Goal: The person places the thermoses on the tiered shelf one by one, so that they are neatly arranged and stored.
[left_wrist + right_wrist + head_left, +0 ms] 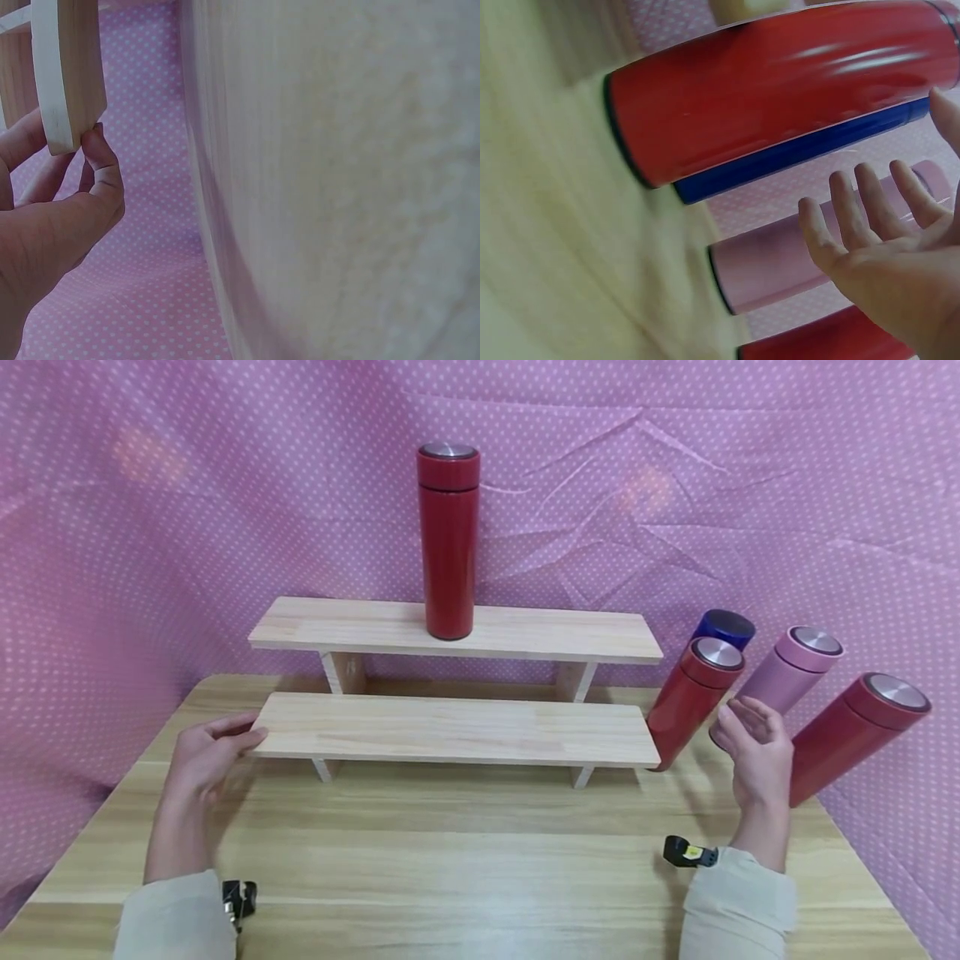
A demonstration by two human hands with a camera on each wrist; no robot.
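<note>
The left end of the lower wooden shelf board (457,729) is pinched by my left hand (206,756), thumb on one face and fingers on the other in the left wrist view. My right hand (761,756) is raised among the flasks on the right, fingers loosely spread and holding nothing. Left of it a red thermos (692,702) stands beside the board's right end. Behind the fingers is a pink thermos (787,668), and a second red thermos (855,739) stands to their right. A blue thermos (795,154), partly hidden, is behind the nearer red one.
Behind the lower board rises a higher wooden shelf (555,633), carrying an upright red thermos (450,547) near its middle. Both boards rest on short wooden legs. Pink dotted cloth (247,468) hangs behind and at both sides of the wooden table (450,868).
</note>
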